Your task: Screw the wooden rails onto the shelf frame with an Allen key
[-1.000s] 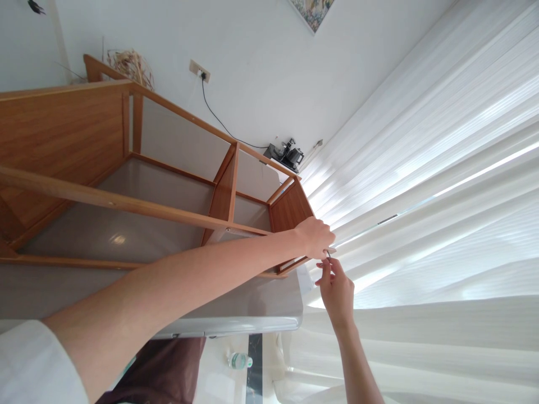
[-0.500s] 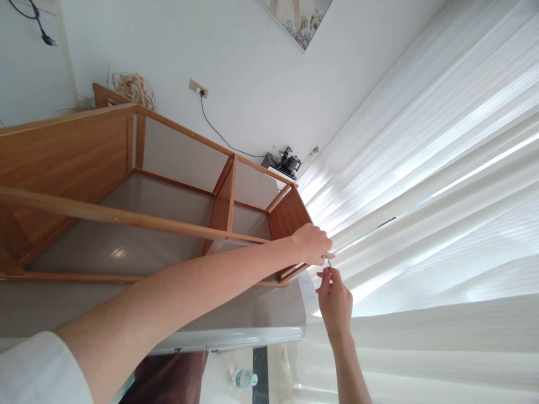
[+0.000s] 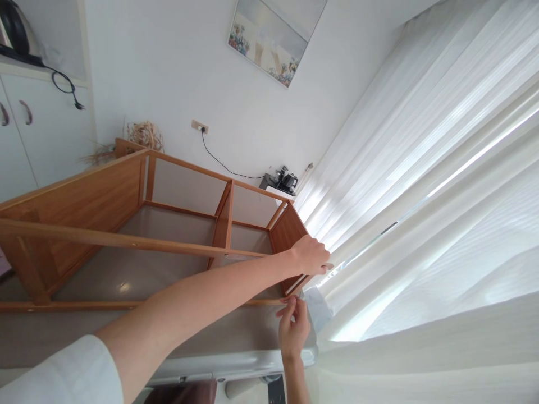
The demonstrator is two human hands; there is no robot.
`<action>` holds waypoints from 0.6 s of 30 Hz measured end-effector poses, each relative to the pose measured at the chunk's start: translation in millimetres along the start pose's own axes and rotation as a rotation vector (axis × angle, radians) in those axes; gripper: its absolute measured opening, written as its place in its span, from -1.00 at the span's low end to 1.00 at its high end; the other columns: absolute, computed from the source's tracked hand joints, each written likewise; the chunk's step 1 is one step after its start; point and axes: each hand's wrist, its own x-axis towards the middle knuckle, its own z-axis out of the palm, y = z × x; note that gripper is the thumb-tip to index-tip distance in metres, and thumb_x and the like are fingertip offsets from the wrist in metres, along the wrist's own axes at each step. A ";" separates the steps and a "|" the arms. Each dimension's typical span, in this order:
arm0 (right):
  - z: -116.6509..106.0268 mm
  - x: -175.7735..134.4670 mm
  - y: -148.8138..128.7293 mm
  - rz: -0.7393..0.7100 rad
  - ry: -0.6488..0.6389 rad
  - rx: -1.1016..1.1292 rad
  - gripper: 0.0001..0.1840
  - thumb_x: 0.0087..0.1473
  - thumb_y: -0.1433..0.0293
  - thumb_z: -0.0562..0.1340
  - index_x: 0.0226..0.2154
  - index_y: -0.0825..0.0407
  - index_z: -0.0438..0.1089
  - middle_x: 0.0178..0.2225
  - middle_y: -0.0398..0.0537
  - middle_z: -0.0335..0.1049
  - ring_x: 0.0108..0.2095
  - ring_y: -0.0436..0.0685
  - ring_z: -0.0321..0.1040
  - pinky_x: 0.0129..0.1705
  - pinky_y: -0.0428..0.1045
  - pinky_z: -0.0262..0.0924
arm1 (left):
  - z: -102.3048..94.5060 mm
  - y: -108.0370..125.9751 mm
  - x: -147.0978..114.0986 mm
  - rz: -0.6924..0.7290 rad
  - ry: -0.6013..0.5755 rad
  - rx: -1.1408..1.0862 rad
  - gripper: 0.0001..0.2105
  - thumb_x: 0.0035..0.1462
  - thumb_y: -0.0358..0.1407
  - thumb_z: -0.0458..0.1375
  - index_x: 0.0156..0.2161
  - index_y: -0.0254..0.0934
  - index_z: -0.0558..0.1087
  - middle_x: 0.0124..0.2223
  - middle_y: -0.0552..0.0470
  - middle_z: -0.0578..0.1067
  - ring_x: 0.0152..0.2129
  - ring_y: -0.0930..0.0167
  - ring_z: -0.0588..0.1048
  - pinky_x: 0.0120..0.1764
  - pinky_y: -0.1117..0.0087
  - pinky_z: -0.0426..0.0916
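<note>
A wooden furniture frame with slatless open sides and solid end panels lies on a grey glossy table. My left hand reaches across from the left and is closed around the frame's upper right corner. A pale wooden end pokes out past its fingers. Lower down, my right hand is at the right end of the bottom front rail, thumb and fingers pinched together. A thin metal piece that looked like a hex key showed in these fingers earlier; now it is mostly hidden.
White curtains hang close on the right. Behind the frame are dried stalks, a wall socket with a plugged cord, and a black appliance. A white cabinet stands at the left.
My right hand has moved down and left, from beside the upper corner to the bottom rail's end. My left hand keeps its grip on the corner. The view has tilted upward.
</note>
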 end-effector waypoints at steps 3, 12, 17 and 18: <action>15.1 1.0 6.9 -0.026 -0.057 0.024 -0.60 0.30 0.06 -0.02 -0.28 0.00 0.29 -0.34 -0.04 0.53 -0.56 0.00 0.41 -0.44 -0.11 0.28 | -0.7 3.0 -0.5 0.004 -0.016 0.021 -0.71 0.20 -0.18 0.12 -0.31 -0.36 0.59 -0.33 -0.21 0.59 -0.31 0.14 0.58 -0.35 0.23 0.38; 24.5 2.4 15.6 -0.048 -0.114 0.010 -0.43 0.17 -0.14 0.00 -0.31 -0.01 0.37 -0.42 0.02 0.53 -0.56 0.14 0.44 -0.48 -0.03 0.26 | -11.8 16.0 -7.4 -0.094 -0.119 0.031 -0.60 0.33 -0.12 -0.05 -0.23 -0.27 0.58 -0.23 -0.13 0.61 -0.27 0.23 0.59 -0.38 0.28 0.41; 17.1 14.1 16.0 -0.068 -0.132 -0.173 -0.41 0.10 -0.16 -0.01 -0.37 -0.09 0.48 -0.60 0.00 0.45 -0.61 0.25 0.42 -0.60 0.05 0.24 | -49.9 31.5 -51.7 0.072 -0.043 -0.112 -0.65 0.34 -0.08 -0.10 -0.03 -0.06 0.49 -0.01 0.07 0.57 -0.07 0.39 0.53 -0.41 0.37 0.41; 16.4 16.0 16.4 -0.098 -0.115 -0.231 -0.40 0.08 -0.16 -0.02 -0.36 -0.10 0.51 -0.62 0.01 0.43 -0.61 0.29 0.41 -0.62 0.08 0.24 | -60.6 34.9 -66.9 0.108 -0.020 -0.147 -0.66 0.34 -0.08 -0.09 -0.02 -0.05 0.48 0.02 0.13 0.56 -0.01 0.43 0.49 -0.40 0.39 0.41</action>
